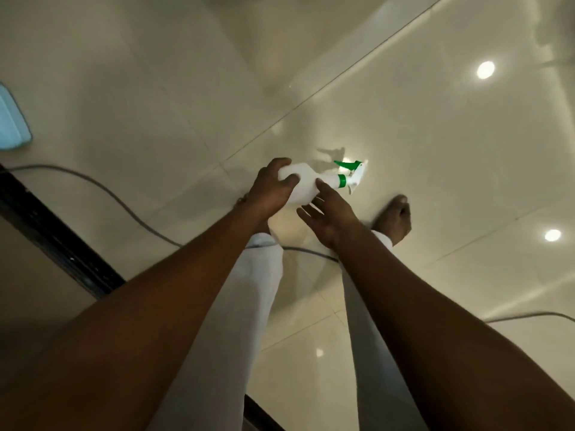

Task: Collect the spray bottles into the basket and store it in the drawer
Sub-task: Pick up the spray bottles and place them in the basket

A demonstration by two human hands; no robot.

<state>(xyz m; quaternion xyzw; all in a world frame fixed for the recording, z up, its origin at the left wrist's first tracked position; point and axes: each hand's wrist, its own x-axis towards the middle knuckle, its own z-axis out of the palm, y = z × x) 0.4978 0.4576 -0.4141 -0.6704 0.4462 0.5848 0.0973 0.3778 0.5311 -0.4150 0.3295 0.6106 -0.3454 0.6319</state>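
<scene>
Glossy tiled floor below us: our left hand grips the white spray bottle, right hand fingers spread beside it.

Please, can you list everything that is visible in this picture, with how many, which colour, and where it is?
spray bottle: one, white with green collar and trigger, centre, held on its side above the floor
floor: pale glossy tiles, most of the view, with reflected lights
cable: one, grey, lying on the floor from the left edge, passing behind the legs
pale blue object: one, left edge, cut off by the frame; I cannot tell what it is
dark strip: one, black, lower left, along the floor edge
left hand: grip closed around the bottle's base
right hand: open, fingers touching the bottle's body
trouser legs: two, white, below the arms
bare foot: one, right of the hands
</scene>
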